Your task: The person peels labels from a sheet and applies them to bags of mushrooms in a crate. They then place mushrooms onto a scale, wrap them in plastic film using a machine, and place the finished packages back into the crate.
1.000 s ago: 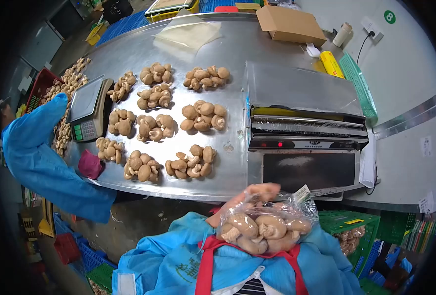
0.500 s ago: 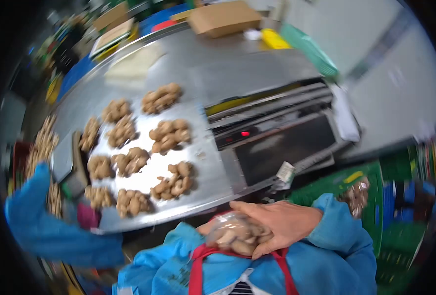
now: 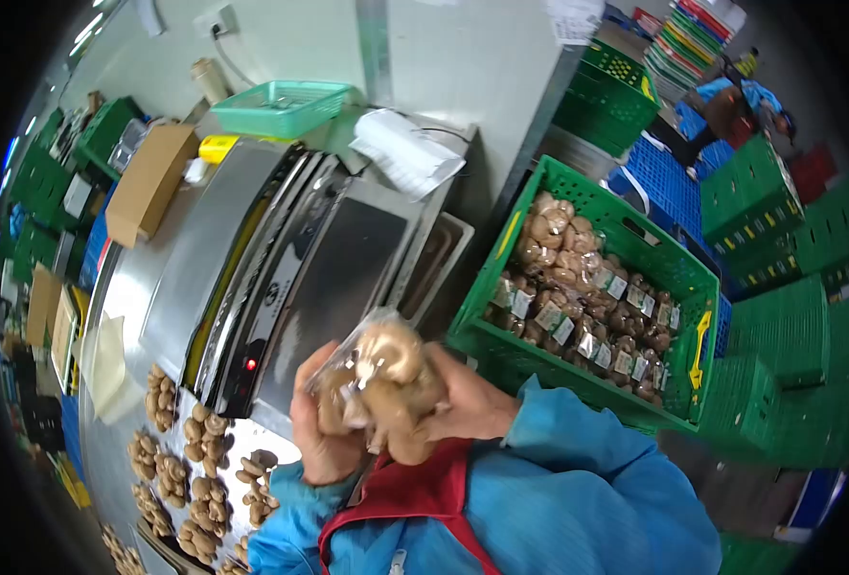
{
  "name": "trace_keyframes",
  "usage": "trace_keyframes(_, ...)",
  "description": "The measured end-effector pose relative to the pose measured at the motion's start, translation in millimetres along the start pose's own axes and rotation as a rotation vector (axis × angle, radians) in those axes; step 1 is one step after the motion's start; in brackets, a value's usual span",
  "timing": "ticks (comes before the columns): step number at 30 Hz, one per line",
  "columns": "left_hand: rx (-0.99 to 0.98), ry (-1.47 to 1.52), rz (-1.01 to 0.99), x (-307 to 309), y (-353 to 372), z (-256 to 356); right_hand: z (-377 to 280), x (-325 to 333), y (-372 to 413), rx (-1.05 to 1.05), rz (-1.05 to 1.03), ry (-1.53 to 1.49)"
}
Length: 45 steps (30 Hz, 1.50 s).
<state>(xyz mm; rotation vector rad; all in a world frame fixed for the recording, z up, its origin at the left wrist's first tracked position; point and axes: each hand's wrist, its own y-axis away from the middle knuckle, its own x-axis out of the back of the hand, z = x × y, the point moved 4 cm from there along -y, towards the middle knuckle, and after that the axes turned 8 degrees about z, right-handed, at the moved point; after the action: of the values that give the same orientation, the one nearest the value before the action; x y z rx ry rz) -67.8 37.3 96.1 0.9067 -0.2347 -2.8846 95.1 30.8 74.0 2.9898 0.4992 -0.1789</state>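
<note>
In front of my chest I hold a pack of brown mushrooms (image 3: 381,388) wrapped in clear, shiny film. My left hand (image 3: 324,436) grips its left side, thumb up along the film. The fingers of my right hand (image 3: 472,398) wrap round the pack's right side and are partly hidden behind it. Just beyond the pack lies the dark plate of a wrapping machine (image 3: 343,259), with a small red light (image 3: 251,364) on its front. Loose mushroom clusters (image 3: 204,436) sit in rows on the metal table (image 3: 108,441) to the left.
To the right, a green crate (image 3: 578,383) holds several wrapped, labelled mushroom packs (image 3: 578,259). White paper (image 3: 405,153) and a light green basket (image 3: 281,107) lie past the machine, with a cardboard box (image 3: 151,182) farther left. More green crates (image 3: 750,216) and a person (image 3: 726,115) are at the far right.
My view has swung right, bringing the full crate into sight. The mushroom pack has come up from against my apron, and both hands now show around it.
</note>
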Motion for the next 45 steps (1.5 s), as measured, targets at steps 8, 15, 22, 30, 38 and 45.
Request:
trace_keyframes(8, 0.492, -0.04, -0.442, -164, -63, -119, 39, 198, 72, -0.017, 0.797, -0.488)
trace_keyframes(15, 0.559, -0.246, -0.525, -178, -80, -140, 116, 415, 172, -0.09, 1.546, 0.069)
trace_keyframes(22, 0.394, -0.327, -0.297, -131, -103, -134, 201, 469, 131, -0.451, 1.478, 0.763)
trace_keyframes(30, 0.32, -0.421, -0.448, -136, -72, -151, 133, 440, 156, -0.393, 1.572, 0.942)
trace_keyframes(38, 0.356, -0.451, -0.84, -148, 18, -179, 45, 292, 327, 0.227, 1.716, 0.331)
trace_keyframes(45, 0.693, -0.488, -0.966, -122, 129, -212, 126, 165, 453, 0.011, 2.0, 0.31)
